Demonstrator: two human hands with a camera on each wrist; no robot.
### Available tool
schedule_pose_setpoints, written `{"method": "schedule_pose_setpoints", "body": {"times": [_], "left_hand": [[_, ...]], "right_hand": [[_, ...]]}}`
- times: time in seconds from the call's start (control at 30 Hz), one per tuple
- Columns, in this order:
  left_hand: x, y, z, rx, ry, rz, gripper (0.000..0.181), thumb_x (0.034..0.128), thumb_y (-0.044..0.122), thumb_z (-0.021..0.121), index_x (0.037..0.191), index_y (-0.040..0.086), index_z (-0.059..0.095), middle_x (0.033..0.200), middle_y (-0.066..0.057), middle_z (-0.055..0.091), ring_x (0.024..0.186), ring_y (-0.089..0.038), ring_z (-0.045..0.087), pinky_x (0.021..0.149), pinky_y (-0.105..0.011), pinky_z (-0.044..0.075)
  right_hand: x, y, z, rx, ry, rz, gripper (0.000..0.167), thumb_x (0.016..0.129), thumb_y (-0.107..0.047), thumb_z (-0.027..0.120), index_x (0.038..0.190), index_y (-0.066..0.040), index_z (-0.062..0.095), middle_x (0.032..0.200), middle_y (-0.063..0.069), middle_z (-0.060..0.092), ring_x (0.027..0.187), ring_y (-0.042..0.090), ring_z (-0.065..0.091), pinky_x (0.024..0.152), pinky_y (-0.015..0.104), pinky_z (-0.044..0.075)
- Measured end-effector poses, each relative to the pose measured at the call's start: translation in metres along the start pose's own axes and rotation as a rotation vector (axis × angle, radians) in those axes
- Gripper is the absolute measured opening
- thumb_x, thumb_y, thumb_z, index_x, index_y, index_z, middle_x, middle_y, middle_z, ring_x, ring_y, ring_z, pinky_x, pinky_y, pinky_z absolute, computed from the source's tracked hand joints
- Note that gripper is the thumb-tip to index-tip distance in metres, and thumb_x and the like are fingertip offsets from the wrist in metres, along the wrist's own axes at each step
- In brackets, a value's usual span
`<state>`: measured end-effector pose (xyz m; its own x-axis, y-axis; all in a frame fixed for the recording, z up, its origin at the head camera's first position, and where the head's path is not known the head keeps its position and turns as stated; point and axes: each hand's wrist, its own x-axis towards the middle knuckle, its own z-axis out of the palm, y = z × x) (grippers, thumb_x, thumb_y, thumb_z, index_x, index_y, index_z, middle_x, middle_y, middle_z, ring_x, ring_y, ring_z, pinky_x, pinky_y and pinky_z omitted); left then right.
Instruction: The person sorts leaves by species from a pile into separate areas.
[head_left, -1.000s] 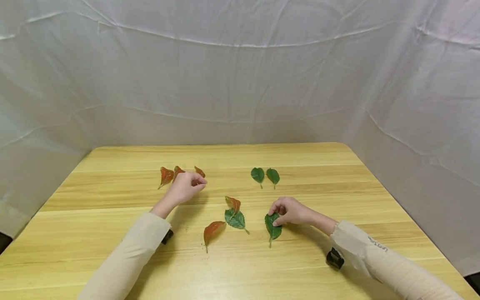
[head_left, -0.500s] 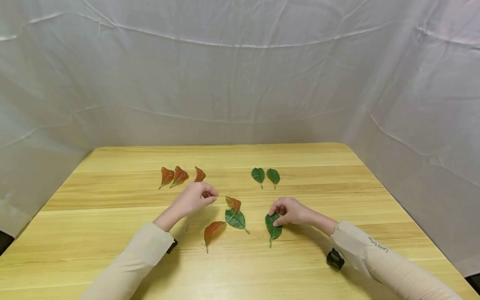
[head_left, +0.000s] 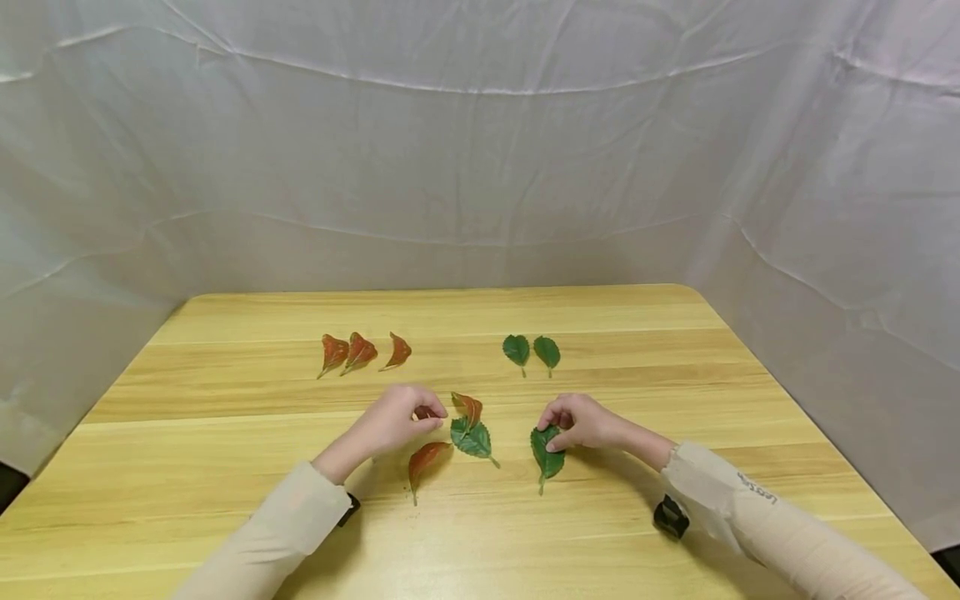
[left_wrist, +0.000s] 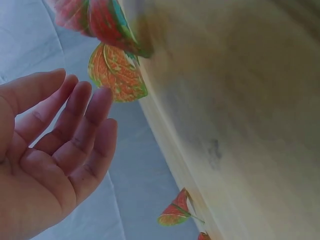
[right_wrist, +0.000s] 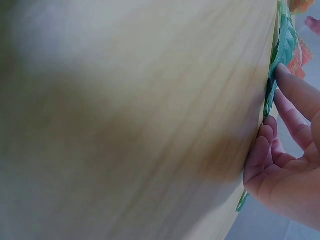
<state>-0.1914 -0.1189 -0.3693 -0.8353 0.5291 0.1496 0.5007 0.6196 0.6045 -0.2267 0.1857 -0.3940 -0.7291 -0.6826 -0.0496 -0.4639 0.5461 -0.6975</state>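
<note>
My left hand (head_left: 397,421) hovers at the left of a red leaf (head_left: 468,408) that lies over a green leaf (head_left: 472,442). Its fingers are loosely bent, and the left wrist view shows nothing between them and the thumb. Just below that hand lies another red leaf (head_left: 426,460). Farther right, my right hand (head_left: 585,423) pinches a green leaf (head_left: 546,462) at the table surface, thumb on its face and fingers at its upper edge. The right wrist view shows this leaf (right_wrist: 283,47) edge-on under the thumb.
Three red leaves (head_left: 360,352) lie in a row at the back left of the wooden table (head_left: 480,533). Two green leaves (head_left: 516,350) lie side by side at the back, right of centre. Pale cloth (head_left: 480,167) hangs behind and beside the table.
My left hand has come away from the back row of red leaves, moving toward the front and right, up to the overlapping pair. The right hand and its leaf have stayed put.
</note>
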Motion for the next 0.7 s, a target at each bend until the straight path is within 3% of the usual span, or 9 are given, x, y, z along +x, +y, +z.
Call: {"method": "schedule_pose_setpoints", "body": {"times": [0.2, 0.43, 0.7], "left_hand": [[-0.004, 0.001, 0.001, -0.001, -0.069, 0.032, 0.006, 0.0811, 0.005, 0.064, 0.083, 0.003, 0.069, 0.079, 0.0, 0.064, 0.068, -0.009, 0.055, 0.06, -0.02, 0.045], [-0.006, -0.002, -0.002, -0.103, -0.193, 0.054, 0.009, 0.0794, 0.006, 0.066, 0.086, 0.0, 0.07, 0.08, -0.001, 0.065, 0.064, -0.007, 0.056, 0.058, -0.02, 0.046], [-0.009, -0.01, -0.003, -0.158, -0.267, 0.026, 0.016, 0.0756, 0.006, 0.07, 0.091, 0.002, 0.07, 0.088, -0.001, 0.063, 0.058, -0.006, 0.049, 0.053, -0.021, 0.042]], "right_hand": [[0.0, 0.001, 0.0, 0.009, -0.002, -0.014, 0.018, 0.072, -0.01, 0.074, 0.087, -0.003, 0.065, 0.079, 0.003, 0.051, 0.069, 0.014, 0.043, 0.061, 0.023, 0.039], [0.0, 0.01, 0.0, 0.032, -0.002, -0.139, 0.02, 0.075, -0.022, 0.073, 0.087, -0.009, 0.066, 0.078, -0.002, 0.05, 0.068, 0.011, 0.042, 0.058, 0.024, 0.04], [-0.001, -0.002, 0.0, 0.005, 0.005, -0.006, 0.02, 0.072, -0.009, 0.074, 0.088, -0.002, 0.065, 0.08, 0.004, 0.052, 0.07, 0.017, 0.044, 0.061, 0.023, 0.039]]}}
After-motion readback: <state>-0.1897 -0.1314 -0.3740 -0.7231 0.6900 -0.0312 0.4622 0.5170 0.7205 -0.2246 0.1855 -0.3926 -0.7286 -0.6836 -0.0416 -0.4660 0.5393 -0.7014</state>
